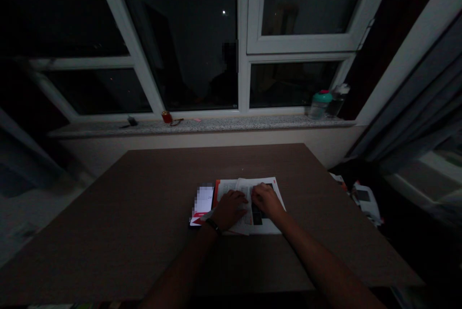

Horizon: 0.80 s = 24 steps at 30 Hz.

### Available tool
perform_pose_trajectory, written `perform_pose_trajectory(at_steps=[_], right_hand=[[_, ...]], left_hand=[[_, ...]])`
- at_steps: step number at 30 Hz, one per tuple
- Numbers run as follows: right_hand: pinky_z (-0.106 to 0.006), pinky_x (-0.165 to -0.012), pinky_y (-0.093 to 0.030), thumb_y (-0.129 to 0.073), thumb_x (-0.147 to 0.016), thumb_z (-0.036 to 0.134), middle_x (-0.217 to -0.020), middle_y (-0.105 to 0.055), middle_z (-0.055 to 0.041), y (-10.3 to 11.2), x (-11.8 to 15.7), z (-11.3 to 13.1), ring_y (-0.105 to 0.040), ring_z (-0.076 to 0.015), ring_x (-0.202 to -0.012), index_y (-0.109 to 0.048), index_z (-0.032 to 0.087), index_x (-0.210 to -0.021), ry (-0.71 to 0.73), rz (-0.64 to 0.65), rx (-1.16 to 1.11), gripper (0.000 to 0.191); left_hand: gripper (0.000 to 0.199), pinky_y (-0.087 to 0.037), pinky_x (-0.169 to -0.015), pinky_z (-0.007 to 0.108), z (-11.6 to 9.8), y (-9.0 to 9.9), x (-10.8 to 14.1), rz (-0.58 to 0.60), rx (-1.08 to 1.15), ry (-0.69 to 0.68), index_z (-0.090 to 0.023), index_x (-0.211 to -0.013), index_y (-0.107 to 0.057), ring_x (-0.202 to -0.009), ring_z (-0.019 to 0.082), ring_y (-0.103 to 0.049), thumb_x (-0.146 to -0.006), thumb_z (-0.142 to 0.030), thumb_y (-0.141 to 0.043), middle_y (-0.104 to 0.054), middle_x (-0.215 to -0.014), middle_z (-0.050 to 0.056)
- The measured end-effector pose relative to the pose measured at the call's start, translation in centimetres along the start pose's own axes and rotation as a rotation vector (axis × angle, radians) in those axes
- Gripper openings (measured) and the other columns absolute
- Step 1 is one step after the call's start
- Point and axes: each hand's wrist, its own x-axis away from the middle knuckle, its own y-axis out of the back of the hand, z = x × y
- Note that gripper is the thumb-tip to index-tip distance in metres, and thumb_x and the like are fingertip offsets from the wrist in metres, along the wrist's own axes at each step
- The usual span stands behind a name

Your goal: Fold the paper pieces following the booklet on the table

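A printed booklet (pixel 269 227) with red edging lies spread on the brown table, one loose-looking leaf (pixel 243 227) slanting across its middle. My left hand (pixel 231 208), with a dark band at the wrist, rests on that leaf with fingers stretched out and lying on the paper. My right hand (pixel 267 200) is on the right-hand side, its fingers curled in by the leaf's edge; whether paper is pinched in them is hidden. Just left of the booklet is a phone (pixel 204 200) with a lit screen, its lower right corner overlapped by paper near my left wrist.
The table (pixel 151 188) stands below a windowsill (pixel 216 125). On the sill are a teal-lidded cup (pixel 320 104), a clear bottle (pixel 338 99) and a small red jar (pixel 166 117). Papers and a white object (pixel 366 203) lie beyond the table's right edge. The room is dim.
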Motion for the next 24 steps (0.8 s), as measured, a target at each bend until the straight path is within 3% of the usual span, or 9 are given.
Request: perform_pose_trajectory(at_steps=[7,20,24], right_hand=[[-0.027,-0.071,-0.039,-0.055,-0.08,0.009,-0.078,-0.055,-0.0013,-0.11,0.37,-0.27,-0.052,-0.0182,-0.077,-0.052,0.021,-0.076,-0.124,-0.078,-0.083,0.013],[-0.028,-0.076,-0.042,-0.059,-0.076,0.005,-0.082,-0.058,-0.0023,0.28,0.93,0.27,-0.055,-0.0185,-0.084,-0.057,0.02,-0.078,0.132,0.1,-0.184,0.016],[-0.029,-0.077,-0.041,-0.057,-0.079,0.005,-0.079,-0.059,-0.0025,0.03,0.44,0.08,-0.054,-0.0195,-0.083,-0.057,0.02,-0.075,0.104,0.065,-0.098,0.016]], left_hand=[[0.038,-0.035,-0.103,0.041,0.04,-0.34,0.25,-0.014,0.013,0.001,-0.024,-0.123,-0.055,-0.123,0.024,-0.043,-0.086,-0.022,-0.064,-0.051,-0.134,0.005],[0.026,-0.039,-0.097,0.038,-0.11,0.0,0.01,0.02,-0.027,0.003,-0.023,-0.111,-0.059,-0.115,0.023,-0.047,-0.086,-0.021,-0.063,-0.056,-0.123,0.004],[0.026,-0.039,-0.096,0.038,-0.17,0.1,-0.09,0.021,-0.031,0.009,-0.023,-0.111,-0.059,-0.113,0.023,-0.048,-0.085,-0.021,-0.064,-0.057,-0.121,0.004]])
